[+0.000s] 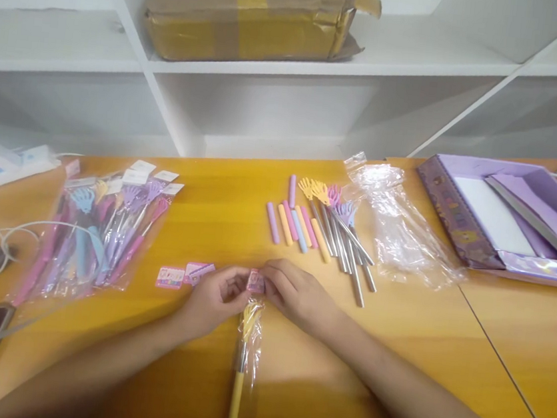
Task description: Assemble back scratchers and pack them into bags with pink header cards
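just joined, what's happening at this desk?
A person's left hand and right hand hold a small pink card between them, at the far end of a clear sleeve containing a yellow scratcher. Loose coloured tubes and metal rods lie beyond the right hand; bagged scratchers lie to the left.

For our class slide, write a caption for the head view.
Left hand and right hand hold a pink card just beyond a bagged yellow scratcher.

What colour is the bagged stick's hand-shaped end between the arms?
Yellow; the hand-shaped end shows best in the head view.
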`<action>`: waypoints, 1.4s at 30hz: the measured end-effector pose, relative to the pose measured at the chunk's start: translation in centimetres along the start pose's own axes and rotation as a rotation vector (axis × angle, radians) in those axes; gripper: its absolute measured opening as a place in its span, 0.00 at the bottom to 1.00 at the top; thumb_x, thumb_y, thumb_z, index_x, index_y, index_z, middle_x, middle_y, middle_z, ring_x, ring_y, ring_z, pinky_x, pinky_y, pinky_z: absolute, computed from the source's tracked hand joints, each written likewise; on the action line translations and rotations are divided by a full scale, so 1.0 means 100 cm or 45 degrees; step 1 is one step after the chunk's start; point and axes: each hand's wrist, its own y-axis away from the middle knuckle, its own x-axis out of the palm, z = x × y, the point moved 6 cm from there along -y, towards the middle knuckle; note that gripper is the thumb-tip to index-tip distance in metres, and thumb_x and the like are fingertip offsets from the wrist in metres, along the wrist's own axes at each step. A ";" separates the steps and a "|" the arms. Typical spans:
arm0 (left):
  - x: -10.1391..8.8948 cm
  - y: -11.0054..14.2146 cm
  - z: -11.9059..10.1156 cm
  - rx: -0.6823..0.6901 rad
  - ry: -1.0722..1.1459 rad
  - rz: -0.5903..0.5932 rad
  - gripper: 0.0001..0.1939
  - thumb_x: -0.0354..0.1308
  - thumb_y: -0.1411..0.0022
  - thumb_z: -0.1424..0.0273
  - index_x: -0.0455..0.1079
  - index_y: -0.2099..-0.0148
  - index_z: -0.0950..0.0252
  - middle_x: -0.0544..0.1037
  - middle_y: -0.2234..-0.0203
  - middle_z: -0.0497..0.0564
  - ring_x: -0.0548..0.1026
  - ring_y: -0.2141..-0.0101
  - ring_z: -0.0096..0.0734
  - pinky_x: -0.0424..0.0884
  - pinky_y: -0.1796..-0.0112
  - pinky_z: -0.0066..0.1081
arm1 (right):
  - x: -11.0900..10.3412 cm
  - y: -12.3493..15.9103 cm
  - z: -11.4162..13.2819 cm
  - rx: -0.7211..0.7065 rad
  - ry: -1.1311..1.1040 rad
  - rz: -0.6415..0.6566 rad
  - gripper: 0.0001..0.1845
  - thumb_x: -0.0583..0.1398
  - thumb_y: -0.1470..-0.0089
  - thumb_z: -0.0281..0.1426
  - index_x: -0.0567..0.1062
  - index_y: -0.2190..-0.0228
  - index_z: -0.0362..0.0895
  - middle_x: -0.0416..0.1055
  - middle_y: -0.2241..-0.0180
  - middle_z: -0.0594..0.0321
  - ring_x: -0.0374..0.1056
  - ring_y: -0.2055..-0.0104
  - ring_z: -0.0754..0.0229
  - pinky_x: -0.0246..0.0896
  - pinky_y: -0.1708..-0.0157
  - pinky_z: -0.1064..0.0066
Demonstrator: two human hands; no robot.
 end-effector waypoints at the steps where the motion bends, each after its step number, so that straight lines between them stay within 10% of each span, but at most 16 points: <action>1: 0.000 0.000 0.001 -0.008 0.003 0.008 0.14 0.61 0.28 0.69 0.76 0.43 0.66 0.82 0.57 0.54 0.79 0.58 0.33 0.75 0.54 0.31 | 0.000 0.000 0.000 -0.002 0.007 0.001 0.08 0.57 0.29 0.26 0.71 0.50 0.42 0.77 0.58 0.52 0.75 0.58 0.53 0.77 0.60 0.63; 19: 0.000 -0.001 -0.003 -0.091 -0.056 0.032 0.12 0.62 0.30 0.64 0.77 0.50 0.65 0.83 0.58 0.55 0.80 0.57 0.38 0.76 0.54 0.33 | -0.013 0.002 -0.007 -0.066 -0.163 -0.063 0.10 0.59 0.28 0.28 0.73 0.47 0.45 0.79 0.57 0.55 0.78 0.57 0.57 0.78 0.59 0.66; 27: -0.003 0.001 -0.002 -0.085 -0.261 -0.005 0.08 0.60 0.31 0.66 0.77 0.56 0.64 0.80 0.65 0.50 0.77 0.64 0.34 0.73 0.60 0.30 | -0.002 0.002 -0.032 0.618 -0.904 -0.196 0.02 0.59 0.28 0.31 0.70 0.58 0.47 0.76 0.69 0.64 0.74 0.73 0.63 0.72 0.75 0.73; 33: -0.001 0.001 -0.007 -0.032 -0.325 -0.008 0.08 0.59 0.31 0.67 0.78 0.54 0.63 0.79 0.67 0.49 0.75 0.65 0.34 0.71 0.61 0.30 | -0.011 -0.007 -0.025 0.326 -0.688 -0.106 0.14 0.53 0.27 0.26 0.77 0.60 0.46 0.73 0.59 0.56 0.73 0.57 0.57 0.72 0.57 0.62; 42: 0.008 0.003 -0.023 0.142 -0.555 0.032 0.06 0.61 0.31 0.69 0.76 0.54 0.64 0.74 0.70 0.46 0.69 0.71 0.28 0.64 0.67 0.28 | 0.000 -0.006 -0.022 0.433 -0.806 0.045 0.09 0.64 0.32 0.36 0.77 0.66 0.46 0.69 0.55 0.56 0.70 0.52 0.54 0.71 0.53 0.60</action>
